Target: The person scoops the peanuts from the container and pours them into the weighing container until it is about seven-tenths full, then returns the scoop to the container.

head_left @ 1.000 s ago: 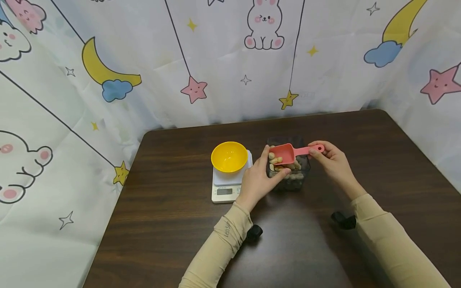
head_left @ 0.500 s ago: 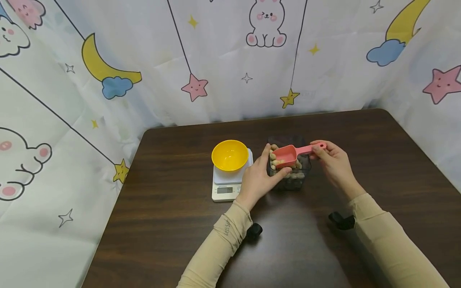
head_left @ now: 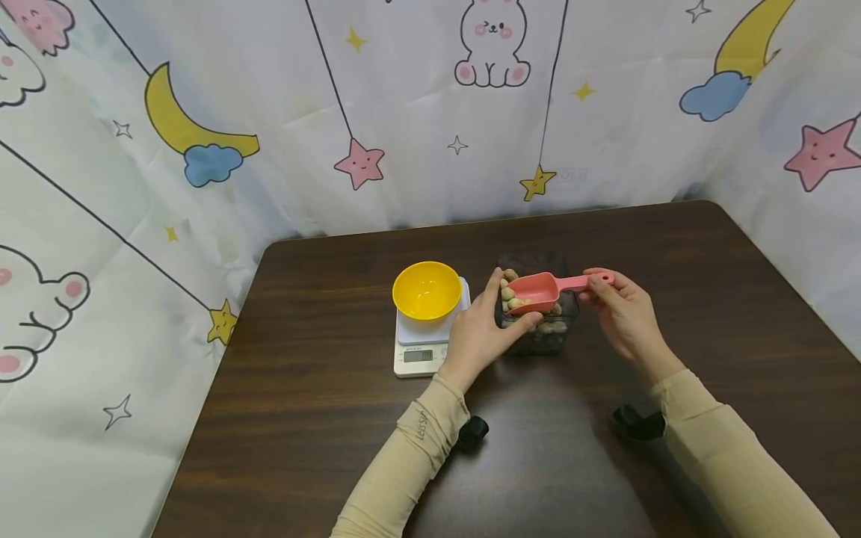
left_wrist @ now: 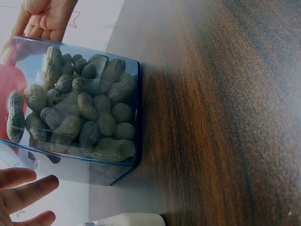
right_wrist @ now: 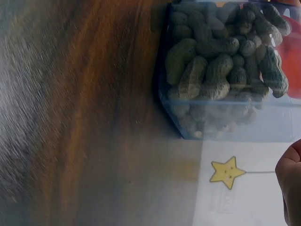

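Observation:
A clear plastic container [head_left: 548, 343] holding unshelled peanuts [left_wrist: 86, 106] stands on the table. My left hand [head_left: 479, 338] grips its near left corner, thumb along the front and index finger at the left rim; its other fingers [left_wrist: 28, 190] spread beside the wall in the left wrist view. My right hand [head_left: 627, 314] pinches the handle end of a pink scoop [head_left: 538, 290]. The scoop lies over the container's opening, its lip toward the left among peanuts. In the right wrist view, red plastic of the scoop shows through the container wall, and only part of the right hand is visible.
A yellow bowl [head_left: 427, 293] sits on a white kitchen scale [head_left: 412, 366] just left of the container. The dark wooden table [head_left: 323, 314] meets a cartoon-print curtain [head_left: 417, 97] at the back. Black wrist devices [head_left: 473, 433] hang under both forearms.
The scoop and my right hand have shifted slightly right and toward the front. Fewer peanuts show in the scoop than a second ago. My left hand stays at the container.

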`<act>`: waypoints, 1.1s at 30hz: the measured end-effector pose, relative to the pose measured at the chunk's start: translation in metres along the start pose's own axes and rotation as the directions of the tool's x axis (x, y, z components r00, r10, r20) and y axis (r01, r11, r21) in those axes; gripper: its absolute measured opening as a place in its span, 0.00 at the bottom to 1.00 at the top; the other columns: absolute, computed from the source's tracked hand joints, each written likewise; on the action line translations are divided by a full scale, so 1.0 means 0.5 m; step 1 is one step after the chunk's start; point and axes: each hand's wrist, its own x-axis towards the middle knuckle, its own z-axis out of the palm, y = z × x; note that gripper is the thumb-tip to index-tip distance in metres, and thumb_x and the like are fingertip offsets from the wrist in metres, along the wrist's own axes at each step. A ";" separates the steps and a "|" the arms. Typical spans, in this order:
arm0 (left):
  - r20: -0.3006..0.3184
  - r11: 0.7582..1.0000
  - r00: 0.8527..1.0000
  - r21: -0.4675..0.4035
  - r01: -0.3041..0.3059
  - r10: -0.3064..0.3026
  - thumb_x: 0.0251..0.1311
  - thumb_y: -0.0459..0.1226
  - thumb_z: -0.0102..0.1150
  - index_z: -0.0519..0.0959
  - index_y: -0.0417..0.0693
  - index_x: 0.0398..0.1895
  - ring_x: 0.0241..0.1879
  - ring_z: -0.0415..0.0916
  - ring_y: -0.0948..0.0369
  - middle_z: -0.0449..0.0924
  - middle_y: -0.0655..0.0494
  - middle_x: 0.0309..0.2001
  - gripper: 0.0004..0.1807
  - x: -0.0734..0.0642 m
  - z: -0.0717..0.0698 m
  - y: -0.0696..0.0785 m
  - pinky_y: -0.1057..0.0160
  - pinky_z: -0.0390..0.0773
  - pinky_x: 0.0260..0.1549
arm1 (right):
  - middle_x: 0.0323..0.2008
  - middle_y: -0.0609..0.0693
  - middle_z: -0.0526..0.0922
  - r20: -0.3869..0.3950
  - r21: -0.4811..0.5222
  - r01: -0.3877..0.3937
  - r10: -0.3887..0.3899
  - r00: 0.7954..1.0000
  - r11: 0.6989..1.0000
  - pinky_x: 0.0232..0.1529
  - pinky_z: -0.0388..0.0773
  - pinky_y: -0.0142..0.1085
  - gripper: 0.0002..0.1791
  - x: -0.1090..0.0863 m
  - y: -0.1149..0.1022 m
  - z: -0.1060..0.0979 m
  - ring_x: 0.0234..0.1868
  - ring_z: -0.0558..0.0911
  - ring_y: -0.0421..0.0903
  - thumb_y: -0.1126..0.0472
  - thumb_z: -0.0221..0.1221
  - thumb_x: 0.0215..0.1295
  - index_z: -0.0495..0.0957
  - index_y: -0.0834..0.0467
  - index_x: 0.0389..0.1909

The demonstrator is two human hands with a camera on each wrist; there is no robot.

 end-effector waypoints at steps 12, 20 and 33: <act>-0.022 1.000 1.000 0.023 -0.008 0.009 0.50 0.70 0.50 0.47 0.64 0.73 0.44 0.78 0.52 0.72 0.52 0.62 0.50 -0.003 0.001 -0.002 0.56 0.79 0.45 | 0.31 0.49 0.84 -0.014 0.181 -0.003 0.005 1.000 0.983 0.37 0.81 0.27 0.09 -0.016 0.011 0.002 0.30 0.83 0.40 0.68 0.51 0.66 0.79 0.63 0.41; -0.013 1.000 1.000 0.026 0.006 -0.006 0.49 0.70 0.49 0.45 0.67 0.73 0.46 0.78 0.51 0.72 0.52 0.63 0.50 -0.003 0.000 -0.001 0.55 0.78 0.47 | 0.32 0.50 0.83 -0.013 0.220 -0.006 0.009 1.000 0.975 0.39 0.81 0.27 0.10 -0.021 0.015 0.001 0.31 0.82 0.41 0.68 0.50 0.66 0.79 0.65 0.42; -0.013 1.000 1.000 -0.003 -0.003 0.003 0.49 0.70 0.50 0.47 0.65 0.73 0.52 0.76 0.52 0.71 0.53 0.63 0.50 0.000 0.001 0.004 0.52 0.77 0.50 | 0.31 0.51 0.83 -0.029 0.282 -0.008 0.017 0.999 0.959 0.39 0.80 0.28 0.11 -0.026 0.018 -0.004 0.31 0.82 0.42 0.68 0.49 0.67 0.79 0.64 0.41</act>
